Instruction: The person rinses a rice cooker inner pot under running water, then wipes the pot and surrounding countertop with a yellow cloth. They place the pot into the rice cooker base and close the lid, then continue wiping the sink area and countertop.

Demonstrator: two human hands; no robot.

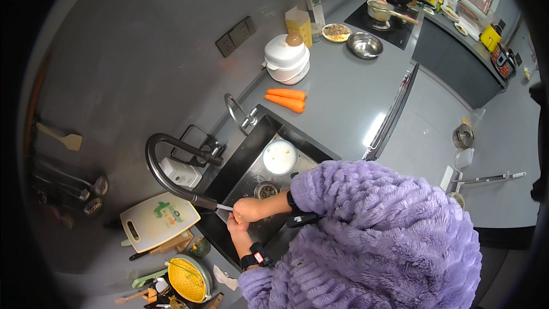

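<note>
Water runs from the dark pull-down faucet (201,199) onto my hands over the black sink (227,171). My right hand (247,210), its fingers curled, meets my left hand (236,223) just below it. Small yellowish bits show where the hands meet; whether either hand grips something is hidden. A bowl of whitish liquid (279,157) with green bits stands in the sink, beyond the drain strainer (266,190), which holds dark scraps. Two carrots (286,98) lie on the counter past the sink's far corner, near a white lidded pot (286,58).
A smaller tap (249,118) rises behind the sink. On the near-left side are a cutting board (161,221), a green squash (200,247) and a yellow colander (186,279). A steel bowl (365,45) and a plate of food (336,33) stand toward the cooktop (381,25).
</note>
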